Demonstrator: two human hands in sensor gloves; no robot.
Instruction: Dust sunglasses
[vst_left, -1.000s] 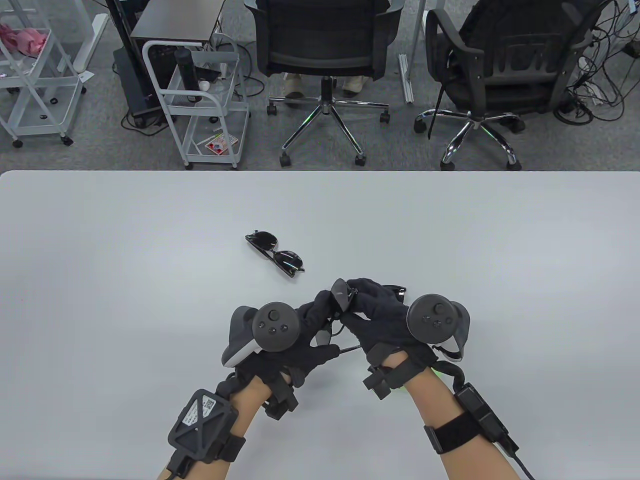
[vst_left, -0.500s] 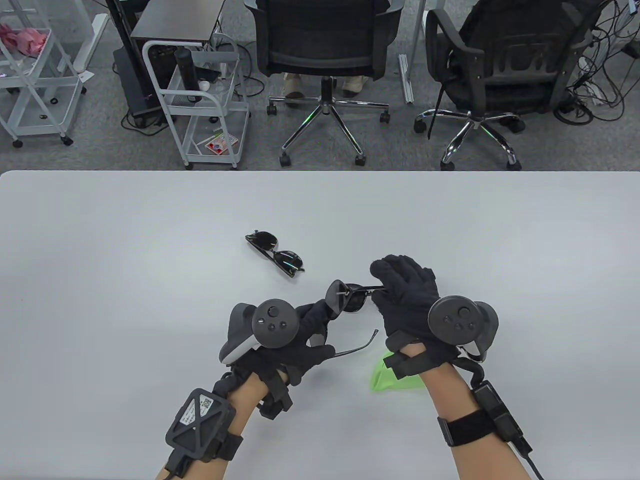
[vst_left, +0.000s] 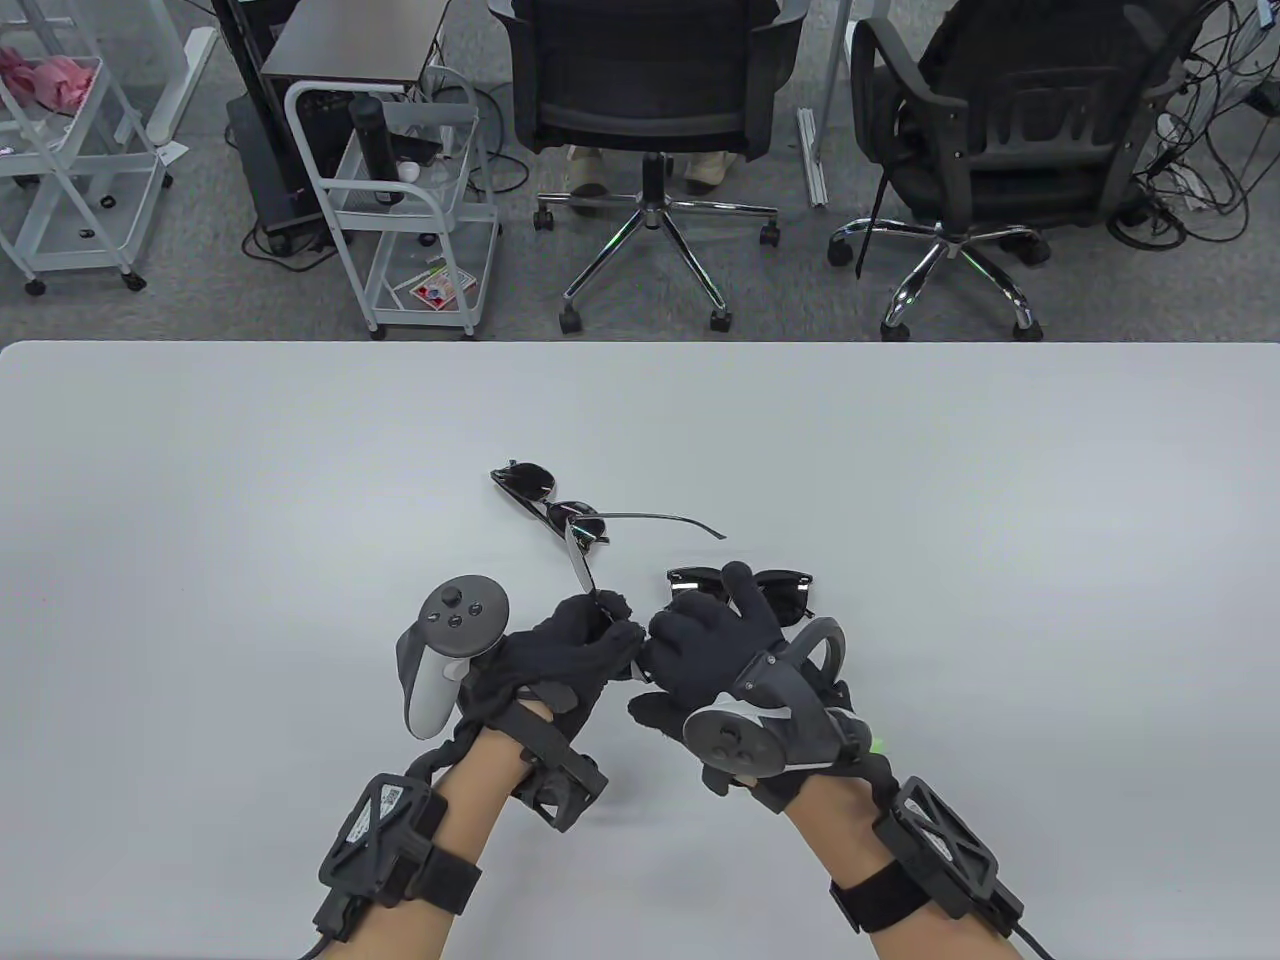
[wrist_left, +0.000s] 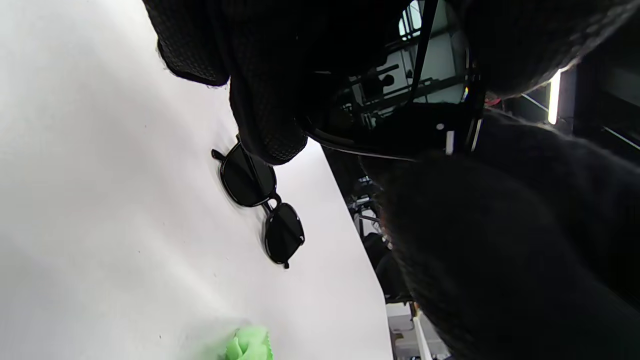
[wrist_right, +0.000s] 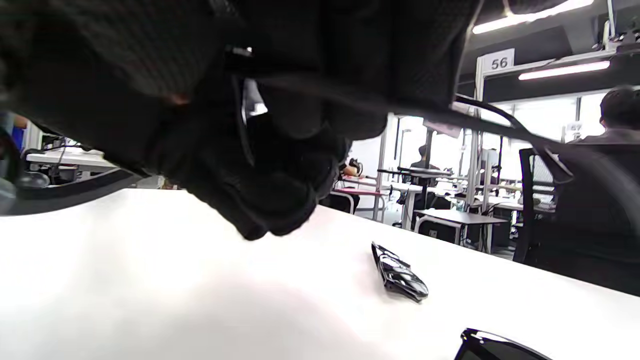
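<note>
Above the counter, both hands are pinching the raised sunglasses, left hand clenched on the frame and right hand on the lens side, so supporting it steadily looks wisest while the cloth is lying aside.

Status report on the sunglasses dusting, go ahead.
Left hand and right hand both grip the held sunglasses, one temple arm swung out. Two other pairs lie on the table. Green cloth untouched. Nothing in the way.
</note>
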